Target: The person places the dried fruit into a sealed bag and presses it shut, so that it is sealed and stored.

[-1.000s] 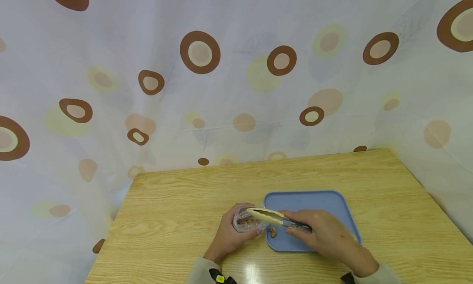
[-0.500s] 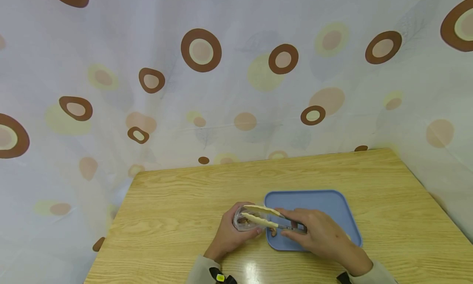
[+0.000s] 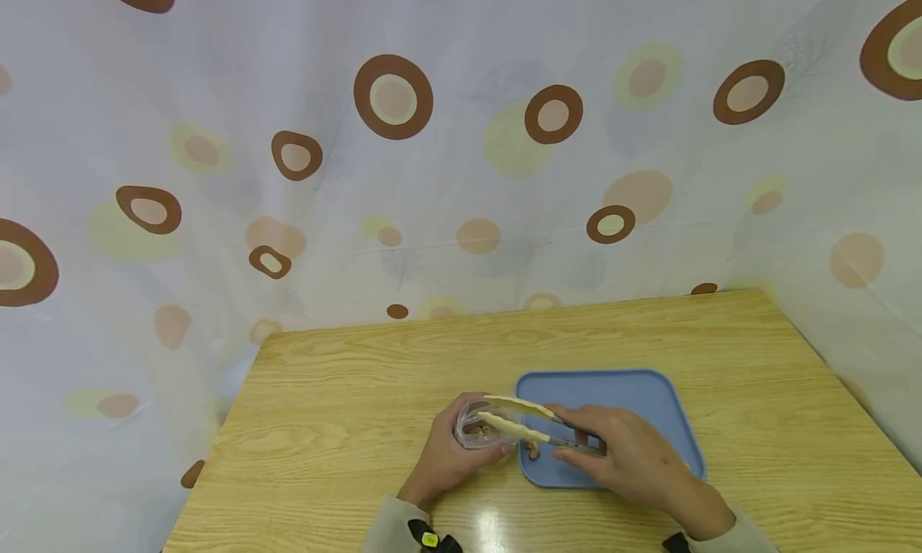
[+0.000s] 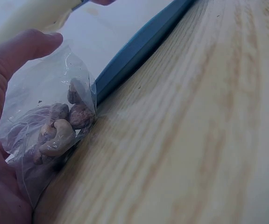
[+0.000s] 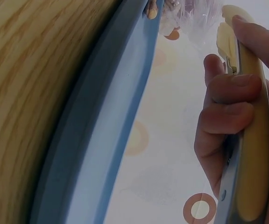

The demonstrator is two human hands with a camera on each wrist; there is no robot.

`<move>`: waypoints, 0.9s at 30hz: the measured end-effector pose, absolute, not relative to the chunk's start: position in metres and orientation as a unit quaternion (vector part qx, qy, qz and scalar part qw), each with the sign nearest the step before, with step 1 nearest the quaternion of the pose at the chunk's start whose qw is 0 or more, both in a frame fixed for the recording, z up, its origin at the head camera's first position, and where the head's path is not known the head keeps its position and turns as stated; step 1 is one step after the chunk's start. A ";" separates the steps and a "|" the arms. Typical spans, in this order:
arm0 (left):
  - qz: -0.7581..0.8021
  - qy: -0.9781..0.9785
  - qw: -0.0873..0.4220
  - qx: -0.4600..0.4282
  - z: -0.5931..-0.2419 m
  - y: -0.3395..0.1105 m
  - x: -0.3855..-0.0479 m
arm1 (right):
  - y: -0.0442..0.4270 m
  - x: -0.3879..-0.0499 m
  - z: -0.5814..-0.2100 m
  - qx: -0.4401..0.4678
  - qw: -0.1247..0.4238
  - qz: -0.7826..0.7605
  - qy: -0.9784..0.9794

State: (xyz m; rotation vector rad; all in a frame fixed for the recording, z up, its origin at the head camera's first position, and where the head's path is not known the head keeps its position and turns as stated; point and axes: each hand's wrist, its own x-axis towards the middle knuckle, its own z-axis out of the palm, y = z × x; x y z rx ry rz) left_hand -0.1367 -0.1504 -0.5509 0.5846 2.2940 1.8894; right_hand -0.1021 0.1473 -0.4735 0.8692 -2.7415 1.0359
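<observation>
In the head view my left hand (image 3: pixel 448 457) holds a clear plastic bag (image 3: pixel 467 440), its mouth turned toward the tray's left edge. Several nuts, a pale cashew (image 4: pixel 60 140) among them, show through the film in the left wrist view. My right hand (image 3: pixel 630 457) grips kitchen tongs (image 3: pixel 513 429) with cream-coloured ends. The tongs' arms stand apart, their tips at the bag's mouth, and I see nothing between them. A small brownish nut (image 3: pixel 533 451) lies on the blue tray (image 3: pixel 605 385) near its left edge, just below the tongs.
The tray sits on a wood-grain table (image 3: pixel 360 393), right of the bag. A patterned curtain (image 3: pixel 432 177) hangs behind the table and along its sides. The right forearm crosses the tray's near right corner.
A second ago the tongs' arms were close together; they then spread apart at the bag. Since then the tongs have shifted slightly right. The left hand and bag stay nearly still.
</observation>
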 end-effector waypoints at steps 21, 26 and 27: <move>0.616 0.762 0.047 0.196 -0.549 -0.150 -0.137 | 0.174 -0.092 -0.482 0.221 0.037 0.359 -0.906; 0.613 0.765 0.050 0.191 -0.548 -0.149 -0.136 | 0.179 -0.091 -0.484 0.225 0.046 0.351 -0.908; 0.612 0.766 0.049 0.191 -0.548 -0.149 -0.136 | 0.179 -0.091 -0.485 0.224 0.046 0.352 -0.908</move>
